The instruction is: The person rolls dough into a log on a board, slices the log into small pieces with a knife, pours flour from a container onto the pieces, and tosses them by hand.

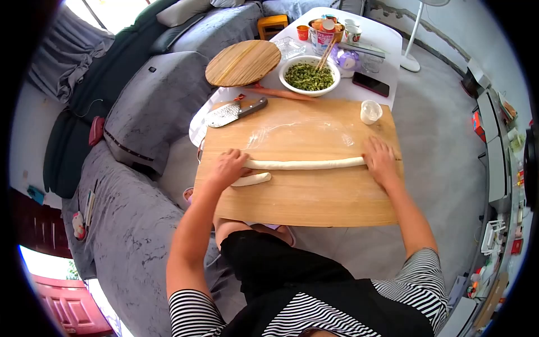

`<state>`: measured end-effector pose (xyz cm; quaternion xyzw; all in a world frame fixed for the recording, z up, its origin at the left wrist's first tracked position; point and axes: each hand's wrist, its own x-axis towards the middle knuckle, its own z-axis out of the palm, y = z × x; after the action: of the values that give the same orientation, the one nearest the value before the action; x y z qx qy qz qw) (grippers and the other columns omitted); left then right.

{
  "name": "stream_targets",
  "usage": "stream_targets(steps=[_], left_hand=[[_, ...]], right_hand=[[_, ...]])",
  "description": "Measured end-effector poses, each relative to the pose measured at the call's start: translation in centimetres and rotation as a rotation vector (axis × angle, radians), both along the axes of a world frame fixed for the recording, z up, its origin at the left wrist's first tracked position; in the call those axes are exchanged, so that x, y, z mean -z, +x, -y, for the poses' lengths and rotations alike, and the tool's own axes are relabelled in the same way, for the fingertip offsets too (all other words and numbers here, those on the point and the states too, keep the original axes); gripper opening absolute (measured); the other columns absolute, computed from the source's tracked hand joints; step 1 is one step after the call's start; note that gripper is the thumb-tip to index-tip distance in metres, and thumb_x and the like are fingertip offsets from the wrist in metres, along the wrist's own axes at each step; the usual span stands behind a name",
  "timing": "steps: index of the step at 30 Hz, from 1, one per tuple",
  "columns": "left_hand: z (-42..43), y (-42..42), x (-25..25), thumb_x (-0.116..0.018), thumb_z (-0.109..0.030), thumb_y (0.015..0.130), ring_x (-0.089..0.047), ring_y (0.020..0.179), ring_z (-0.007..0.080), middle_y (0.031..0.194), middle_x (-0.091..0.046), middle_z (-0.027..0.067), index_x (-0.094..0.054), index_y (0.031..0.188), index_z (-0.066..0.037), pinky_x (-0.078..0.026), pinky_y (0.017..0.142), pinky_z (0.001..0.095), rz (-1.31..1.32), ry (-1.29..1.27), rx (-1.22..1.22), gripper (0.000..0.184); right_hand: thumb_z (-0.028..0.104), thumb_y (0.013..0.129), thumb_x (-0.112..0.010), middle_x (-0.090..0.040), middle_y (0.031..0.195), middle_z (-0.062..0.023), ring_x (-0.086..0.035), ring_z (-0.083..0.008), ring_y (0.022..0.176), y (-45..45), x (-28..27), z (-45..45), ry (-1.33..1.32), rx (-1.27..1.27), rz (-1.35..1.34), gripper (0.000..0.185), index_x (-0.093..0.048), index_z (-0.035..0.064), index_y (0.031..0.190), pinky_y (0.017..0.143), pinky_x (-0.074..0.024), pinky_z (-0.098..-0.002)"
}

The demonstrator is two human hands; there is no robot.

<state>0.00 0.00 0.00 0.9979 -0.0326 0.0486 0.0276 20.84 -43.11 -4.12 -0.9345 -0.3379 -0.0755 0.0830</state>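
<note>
A long thin dough rope (306,164) lies across the wooden board (309,205). My left hand (229,167) rests on its left end, fingers bent over the dough; what is under the palm is hidden. At the rope's right end my right hand (382,159) lies palm down with its fingers stretched out. A shorter dough piece (252,180) sits just below the rope, its left end near my left hand. Flour is smeared on the board's upper half. A cleaver (224,114) lies at the board's upper left, and a small clear cup (370,112) stands at its upper right.
Behind the board, a white table (392,49) holds a bowl of chopped green filling (309,77) with chopsticks, a round wooden lid (243,63), a phone (370,84) and several containers. A grey covered sofa (135,236) stands at the left, a low cabinet (496,168) at the right.
</note>
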Motion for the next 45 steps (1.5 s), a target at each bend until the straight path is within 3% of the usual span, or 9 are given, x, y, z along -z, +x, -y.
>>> stream_targets(steps=[10,13,17,20,25,32,37,38,45], left_hand=[[-1.6,-1.3,1.5,-0.071,-0.028,0.083,-0.061,0.092,0.0312,0.092,-0.061,0.0082,-0.062,0.098,-0.01,-0.05,0.081,0.0417,0.029,0.042,0.046,0.025],[-2.6,-2.9,0.9,-0.069,-0.026,0.084,-0.063,0.092,0.0316,0.093,-0.062,0.0106,-0.059,0.098,-0.007,-0.051,0.079,0.0419,0.053,0.098,0.041,0.025],[-3.5,-3.6,0.1,-0.067,-0.025,0.086,-0.065,0.093,0.0335,0.096,-0.064,0.0126,-0.057,0.099,-0.007,-0.052,0.079,0.0438,-0.053,0.046,-0.103,0.024],[-3.3,-4.2,-0.5,-0.066,-0.026,0.088,-0.064,0.097,0.0333,0.1,-0.065,0.0138,-0.06,0.096,-0.007,-0.051,0.081,0.0442,-0.113,0.012,-0.303,0.021],[-2.1,-4.5,-2.3,-0.066,-0.024,0.087,-0.065,0.097,0.0343,0.102,-0.065,0.0151,-0.062,0.101,-0.007,-0.049,0.085,0.0444,-0.161,0.075,-0.402,0.023],[5.5,1.1,-2.0,-0.067,-0.021,0.087,-0.053,0.118,0.0302,0.121,-0.059,0.0148,-0.058,0.125,-0.008,-0.031,0.113,0.0466,0.077,0.03,-0.177,0.041],[13.8,6.1,-0.5,-0.07,-0.035,0.085,-0.051,0.122,0.0298,0.121,-0.06,0.014,-0.057,0.128,-0.007,-0.031,0.112,0.0473,0.019,-0.049,-0.007,0.054],[15.0,6.8,-0.2,-0.071,-0.037,0.084,-0.051,0.122,0.0301,0.121,-0.06,0.0141,-0.057,0.13,-0.007,-0.031,0.112,0.0471,-0.021,-0.09,-0.006,0.056],[18.3,7.4,4.0,-0.065,-0.04,0.088,-0.034,0.141,0.0341,0.147,-0.042,0.0203,-0.04,0.144,0.0,-0.024,0.117,0.0475,0.166,-0.128,-0.123,0.074]], right_hand=[[0.026,0.09,-0.062,-0.05,0.141,-0.0167,-0.045,-0.0328,0.13,-6.8,-2.4,3.5,0.118,-0.098,0.038,0.048,-0.051,0.0045,0.133,0.109,-0.0328,-0.0488],[0.021,0.085,-0.069,-0.057,0.129,-0.0157,-0.052,-0.0329,0.122,-7.4,-3.1,4.4,0.197,-0.201,-0.045,0.045,-0.058,0.0061,0.125,0.104,-0.0379,-0.0478],[0.024,0.08,-0.075,-0.061,0.095,-0.0124,-0.058,-0.034,0.099,-2.7,-2.5,2.4,0.257,-0.127,-0.019,0.028,-0.066,0.0057,0.099,0.084,-0.0482,-0.0431],[0.025,0.08,-0.074,-0.059,0.092,-0.0125,-0.058,-0.0324,0.098,-0.4,-1.5,0.8,0.313,-0.165,-0.004,0.026,-0.065,0.0055,0.095,0.08,-0.049,-0.0412],[0.021,0.079,-0.074,-0.062,0.095,-0.0115,-0.061,-0.0307,0.092,1.3,-2.6,2.1,0.283,-0.109,-0.245,0.027,-0.066,0.0052,0.1,0.076,-0.0504,-0.0412],[0.019,0.075,-0.077,-0.062,0.096,-0.0119,-0.062,-0.0292,0.091,1.3,-3.5,2.3,0.447,-0.049,-0.445,0.039,-0.066,0.0062,0.111,0.078,-0.0512,-0.0373],[0.022,0.077,-0.077,-0.06,0.111,-0.013,-0.056,-0.0289,0.11,-0.5,-4.0,-0.8,0.249,-0.174,-0.227,0.043,-0.065,0.0071,0.116,0.094,-0.046,-0.0387],[0.03,0.082,-0.073,-0.057,0.126,-0.0145,-0.05,-0.031,0.122,-0.4,-3.7,-1.5,0.212,-0.173,-0.276,0.047,-0.063,0.0081,0.122,0.104,-0.0406,-0.0418],[0.041,0.093,-0.057,-0.036,0.153,-0.0186,-0.03,-0.0348,0.143,-0.3,-1.2,-8.3,0.154,-0.165,0.1,0.06,-0.046,0.0058,0.141,0.115,-0.0244,-0.0531]])
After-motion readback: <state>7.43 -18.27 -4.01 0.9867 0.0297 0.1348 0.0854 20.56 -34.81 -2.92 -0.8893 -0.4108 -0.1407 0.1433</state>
